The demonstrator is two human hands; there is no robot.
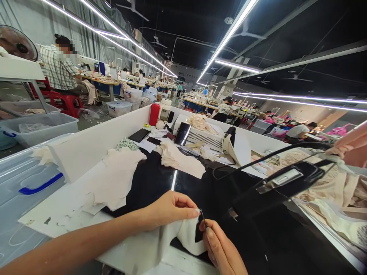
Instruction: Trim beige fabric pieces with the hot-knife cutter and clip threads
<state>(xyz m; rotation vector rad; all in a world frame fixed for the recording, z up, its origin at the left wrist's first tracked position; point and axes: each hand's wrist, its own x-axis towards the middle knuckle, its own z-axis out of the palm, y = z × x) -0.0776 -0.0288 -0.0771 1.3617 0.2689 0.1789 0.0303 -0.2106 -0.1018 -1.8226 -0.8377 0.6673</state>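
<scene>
My left hand (173, 208) pinches the edge of a white cloth piece (187, 236) between thumb and fingers, low in the middle of the view. Just right of it, my right hand (218, 244) holds a small thin dark metal tool (203, 217), its tip close to the left fingertips. The cloth hangs below both hands over the front edge of the black work surface (149, 191). Farther back on the surface lie a beige fabric stack (182, 160) and, at the left, a larger pale fabric stack (117, 175).
A black machine arm with a cable (286, 177) slants across the right side. Behind are a dark cup (182, 133), a phone (139, 135) and a red bottle (154, 114). Plastic bins (40, 128) stand left; a seated person (60, 67) is beyond.
</scene>
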